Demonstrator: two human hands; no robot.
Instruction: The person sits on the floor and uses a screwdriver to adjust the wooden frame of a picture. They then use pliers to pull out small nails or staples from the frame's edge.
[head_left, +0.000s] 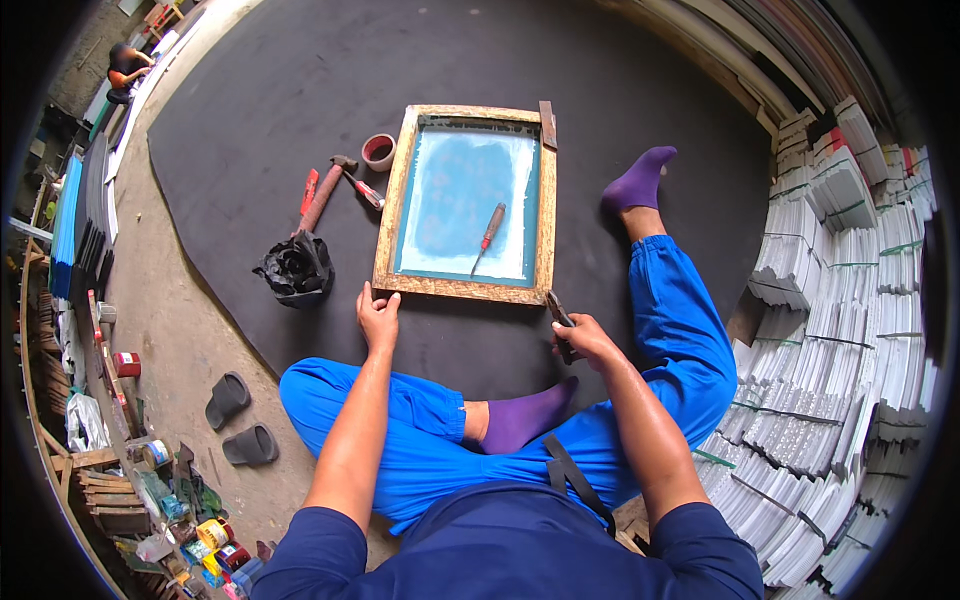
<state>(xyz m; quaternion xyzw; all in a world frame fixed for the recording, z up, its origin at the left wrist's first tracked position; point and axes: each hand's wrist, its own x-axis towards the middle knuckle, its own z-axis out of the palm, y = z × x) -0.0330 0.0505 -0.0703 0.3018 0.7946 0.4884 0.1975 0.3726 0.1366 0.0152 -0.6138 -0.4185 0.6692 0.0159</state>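
A wooden screen frame (pixel 548 230) lies flat on a dark mat, its mesh (pixel 455 190) coated blue with a whitish border. At the near left corner, my left hand (pixel 378 318) grips the frame's edge between thumb and fingers. My right hand (pixel 592 342) is closed around dark-handled pliers (pixel 562 318), whose jaws are at the near right corner of the frame. Whether the jaws pinch anything is too small to tell. On the mesh rests a screwdriver (pixel 490 237) with a worn red and dark handle. A rusty metal strip (pixel 548 125) sits on the far right corner.
Left of the frame lie a tape roll (pixel 379 152), a hammer (pixel 322 195), a red cutter (pixel 309 190) and a crumpled black plastic bag (pixel 297 270). Bundled paper stacks (pixel 830 350) line the right side. Black sandals (pixel 250 445) and several paint cans (pixel 212 533) stand left. A person (pixel 124 72) sits far left.
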